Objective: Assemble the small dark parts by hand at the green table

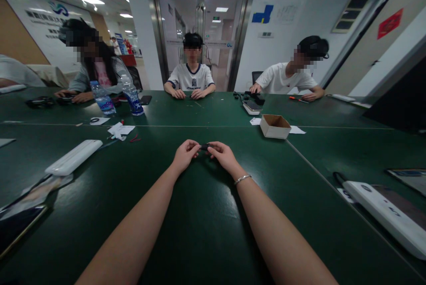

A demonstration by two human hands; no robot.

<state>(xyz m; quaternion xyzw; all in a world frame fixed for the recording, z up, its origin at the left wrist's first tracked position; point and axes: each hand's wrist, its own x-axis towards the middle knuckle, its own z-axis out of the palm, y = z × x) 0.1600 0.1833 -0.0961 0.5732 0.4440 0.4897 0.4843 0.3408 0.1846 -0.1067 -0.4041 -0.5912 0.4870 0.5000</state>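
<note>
Between my two hands is a small, dark, short rod-like object (205, 147), held just above the green table (199, 214); its exact kind is too small to make out. My left hand (185, 155) pinches its left end between thumb and fingers. On the other side, my right hand (224, 156) grips the right end in the same way, with a silver bracelet (242, 179) round that wrist. Fingertips cover part of the object.
An open cardboard box (275, 126) stands ahead on the right, and two water bottles (133, 97) ahead on the left. White devices lie left (75, 157) and right (382, 214). Paper scraps (120, 130) lie beyond my left hand. Several people sit across the table.
</note>
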